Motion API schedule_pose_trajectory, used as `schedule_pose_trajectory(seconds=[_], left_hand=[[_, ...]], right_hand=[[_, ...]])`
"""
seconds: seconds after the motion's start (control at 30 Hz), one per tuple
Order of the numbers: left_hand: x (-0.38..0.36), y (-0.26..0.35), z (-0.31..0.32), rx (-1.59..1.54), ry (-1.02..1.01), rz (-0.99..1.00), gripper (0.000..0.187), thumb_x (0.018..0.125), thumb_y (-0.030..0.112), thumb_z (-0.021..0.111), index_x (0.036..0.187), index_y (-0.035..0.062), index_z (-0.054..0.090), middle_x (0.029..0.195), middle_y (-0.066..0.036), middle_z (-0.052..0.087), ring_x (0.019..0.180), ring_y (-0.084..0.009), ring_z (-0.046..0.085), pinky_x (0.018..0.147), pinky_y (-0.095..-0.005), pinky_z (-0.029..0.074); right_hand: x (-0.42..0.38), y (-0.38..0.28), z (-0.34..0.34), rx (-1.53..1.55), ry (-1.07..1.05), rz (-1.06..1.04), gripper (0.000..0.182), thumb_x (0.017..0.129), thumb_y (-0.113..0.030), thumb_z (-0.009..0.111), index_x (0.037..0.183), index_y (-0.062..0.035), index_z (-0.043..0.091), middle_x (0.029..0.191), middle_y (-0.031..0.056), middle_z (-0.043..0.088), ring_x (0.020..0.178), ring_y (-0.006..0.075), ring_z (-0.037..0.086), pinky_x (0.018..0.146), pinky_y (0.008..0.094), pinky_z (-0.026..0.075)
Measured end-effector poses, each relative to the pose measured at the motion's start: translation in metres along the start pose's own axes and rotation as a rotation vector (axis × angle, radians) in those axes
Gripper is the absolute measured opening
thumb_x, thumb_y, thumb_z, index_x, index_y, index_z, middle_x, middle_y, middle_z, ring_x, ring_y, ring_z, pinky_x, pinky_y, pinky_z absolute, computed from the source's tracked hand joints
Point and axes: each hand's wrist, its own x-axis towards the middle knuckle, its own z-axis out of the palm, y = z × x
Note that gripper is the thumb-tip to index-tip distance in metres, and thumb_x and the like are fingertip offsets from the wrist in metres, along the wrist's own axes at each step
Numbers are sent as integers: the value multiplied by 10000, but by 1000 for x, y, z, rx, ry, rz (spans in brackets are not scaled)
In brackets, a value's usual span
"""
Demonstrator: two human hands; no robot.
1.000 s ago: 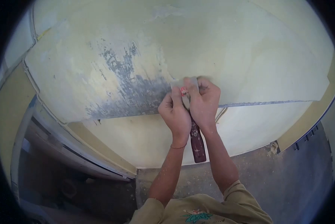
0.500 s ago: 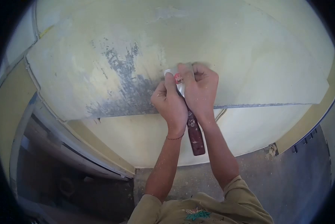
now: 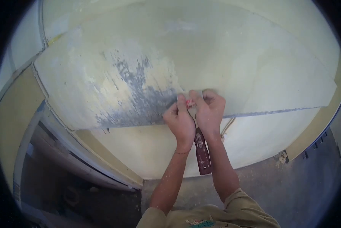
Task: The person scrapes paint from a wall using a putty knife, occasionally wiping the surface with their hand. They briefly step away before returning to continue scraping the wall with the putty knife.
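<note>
Both hands grip one putty knife (image 3: pixel 203 154) by its metal blade, its dark red, paint-spotted handle hanging down between my forearms. My left hand (image 3: pixel 180 123) pinches the blade's left side, thumb on top. On the right side, my right hand (image 3: pixel 210 114) is closed with the thumb laid along the metal. A red label shows on the blade between the thumbs. The blade's far edge lies at the pale painted surface (image 3: pixel 235 68), just above its lower edge. Left of my hands, that surface has a scraped grey patch (image 3: pixel 147 106).
A lower pale wall (image 3: pixel 140 152) runs beneath the painted surface, with a short cable (image 3: pixel 227 127) on it. To the left is a door frame (image 3: pixel 83 152) beside a dark opening. The grey floor (image 3: pixel 254 178) carries scattered flakes, with a small clump of debris near the wall.
Both hands and the putty knife have moved down toward the lower edge of the painted surface. The whole view has also shifted slightly. The grip on the blade is the same.
</note>
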Motion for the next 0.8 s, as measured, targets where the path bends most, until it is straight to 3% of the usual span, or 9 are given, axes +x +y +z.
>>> schedule_pose_trajectory(seconds=[0.13, 0.3, 0.43, 0.57, 0.63, 0.67, 0.73, 0.8], left_hand=[[-12, 5, -7, 28, 14, -135, 462, 990, 216, 559, 590, -7, 494, 567, 54, 420, 584, -39, 346, 490, -264, 274], [-40, -7, -20, -62, -67, -74, 432, 1001, 224, 543, 632, -1, 526, 565, 46, 440, 563, -37, 357, 484, -254, 289], [-36, -19, -20, -22, -87, -38, 441, 1010, 229, 526, 628, 7, 523, 551, 42, 444, 535, -39, 378, 476, -248, 302], [-38, -5, -24, -64, -108, -176, 450, 1009, 232, 530, 624, 0, 515, 544, 41, 449, 527, -38, 373, 468, -248, 295], [-39, -11, -26, -50, -126, -160, 452, 1003, 245, 544, 636, -17, 532, 543, 39, 462, 519, -39, 373, 459, -255, 290], [-40, -16, -25, -55, -125, -153, 452, 1003, 245, 544, 636, -17, 532, 543, 39, 462, 519, -39, 373, 459, -255, 290], [-44, -22, -22, -30, -150, -155, 452, 1000, 266, 549, 657, -27, 558, 565, 31, 496, 527, -43, 395, 465, -257, 312], [-48, -20, -21, -14, -181, -143, 437, 993, 265, 563, 668, -27, 566, 574, 20, 516, 530, -45, 403, 472, -253, 323]], right_hand=[[-9, 15, 5, 99, 37, -85, 287, 903, -91, 669, 647, 1, 577, 597, -19, 566, 545, 15, 457, 472, 212, 338], [-11, 15, 9, 75, 116, -88, 357, 899, -104, 665, 603, 2, 494, 523, -18, 474, 505, 17, 368, 421, 254, 272], [-18, 18, -2, 30, 71, -45, 330, 907, -136, 662, 642, 11, 533, 529, -4, 483, 523, 36, 386, 443, 267, 307], [-62, 12, -28, -188, -70, -106, 239, 922, -194, 646, 925, 39, 594, 709, 72, 589, 561, 124, 494, 545, 300, 427], [-96, 26, -48, -250, -116, -92, 297, 936, -166, 621, 1130, 36, 523, 791, 97, 618, 561, 151, 547, 525, 289, 448], [-110, 24, -54, -250, -118, -100, 297, 936, -166, 621, 1130, 36, 523, 791, 97, 618, 561, 151, 547, 525, 289, 448], [-131, 13, -64, 280, -310, 474, 367, 957, -130, 579, 1263, 8, 433, 804, 99, 622, 550, 145, 569, 480, 264, 439], [-138, 9, -66, 246, -273, 425, 405, 964, -117, 559, 1319, -9, 398, 802, 100, 622, 533, 125, 553, 460, 248, 421]])
